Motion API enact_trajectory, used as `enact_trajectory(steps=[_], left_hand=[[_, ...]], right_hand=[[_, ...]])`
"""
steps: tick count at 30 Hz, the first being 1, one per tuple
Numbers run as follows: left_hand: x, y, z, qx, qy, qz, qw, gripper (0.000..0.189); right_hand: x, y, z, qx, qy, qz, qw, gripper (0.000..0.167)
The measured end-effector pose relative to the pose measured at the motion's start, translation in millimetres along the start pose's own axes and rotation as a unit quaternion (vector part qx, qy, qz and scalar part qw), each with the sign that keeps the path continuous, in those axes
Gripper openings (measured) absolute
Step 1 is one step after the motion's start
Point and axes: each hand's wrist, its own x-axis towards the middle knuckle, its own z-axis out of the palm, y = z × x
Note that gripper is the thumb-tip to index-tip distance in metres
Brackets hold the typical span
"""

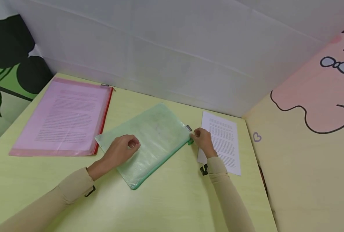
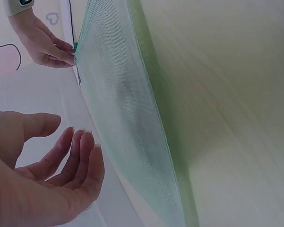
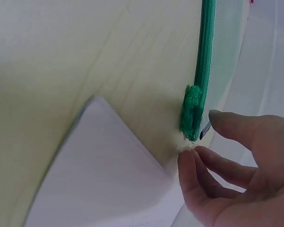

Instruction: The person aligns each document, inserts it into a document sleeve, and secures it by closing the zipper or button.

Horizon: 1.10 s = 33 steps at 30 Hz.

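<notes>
A translucent green zipper pouch [image 1: 148,138] lies at an angle on the table, its green zipper [image 3: 205,52] along the near edge. My right hand [image 1: 202,140] pinches the right corner of the pouch by the zipper's end, beside a bunched green tab [image 3: 191,111]. Above the left part of the pouch hovers my left hand [image 1: 121,149], its fingers loosely bent and holding nothing. In the left wrist view, a gap shows between that hand's thumb and fingertips [image 2: 95,146]. A printed white sheet [image 1: 222,141] lies under and beside my right wrist.
A pink zipper pouch [image 1: 68,119] with a red zipper and printed pages inside lies at the left of the pale yellow table [image 1: 116,206]. A white wall [image 1: 160,48] rises behind the table. On the right stands a wall with a cartoon drawing [image 1: 319,109].
</notes>
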Motion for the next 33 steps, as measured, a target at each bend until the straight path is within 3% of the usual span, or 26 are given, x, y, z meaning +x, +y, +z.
enact_trajectory(steps=[14, 20, 27, 33], left_hand=[[25.9, 2.2, 14.6, -0.025, -0.01, 0.01, 0.9996, 0.005], [33.8, 8.1, 22.4, -0.024, -0.012, 0.023, 0.9994, 0.004], [44.5, 18.1, 24.8, -0.023, -0.009, 0.043, 0.9988, 0.005], [50.9, 24.9, 24.3, -0.032, -0.006, 0.056, 0.9979, 0.007]], right_hand=[[-1.6, 0.2, 0.7, 0.014, -0.013, -0.006, 0.9998, 0.021], [-4.6, 1.6, -5.7, 0.049, -0.015, -0.048, 0.9975, 0.018], [-7.4, -0.2, -13.6, 0.088, 0.012, -0.122, 0.9885, 0.019], [-11.3, -8.6, -25.7, 0.133, 0.008, -0.145, 0.9804, 0.018]])
